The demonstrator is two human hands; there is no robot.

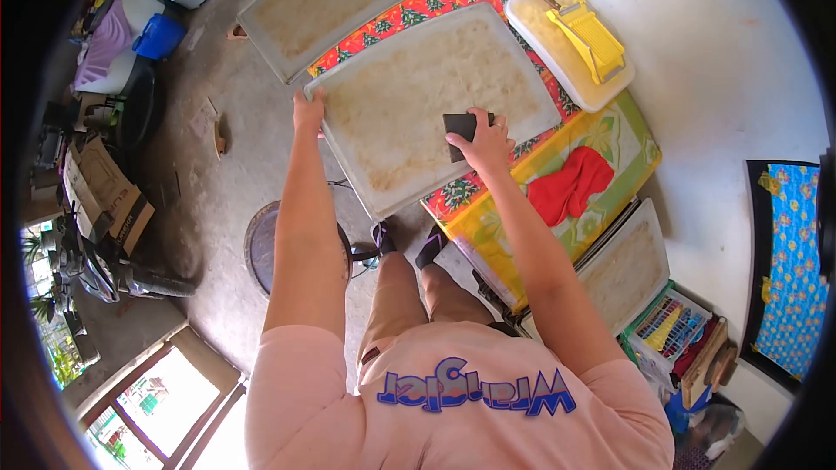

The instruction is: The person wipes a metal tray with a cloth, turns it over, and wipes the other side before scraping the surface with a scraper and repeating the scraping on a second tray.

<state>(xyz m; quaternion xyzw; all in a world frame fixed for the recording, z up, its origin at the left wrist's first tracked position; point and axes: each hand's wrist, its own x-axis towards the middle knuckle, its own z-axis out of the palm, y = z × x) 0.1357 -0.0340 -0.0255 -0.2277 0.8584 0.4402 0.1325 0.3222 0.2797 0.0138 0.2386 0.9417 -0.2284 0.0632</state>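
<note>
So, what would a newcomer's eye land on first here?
Probably the big, brown-blotched tray at the centre, with the left hand on its edge and a dark block in the right hand over it. After that, the bright red cloth on the yellow-green cover to its lower right, and the yellow tool on the pale tub at upper right.

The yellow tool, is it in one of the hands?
No, the yellow tool lies on the white tub; the left hand holds the tray, the right hand a dark block.
</note>
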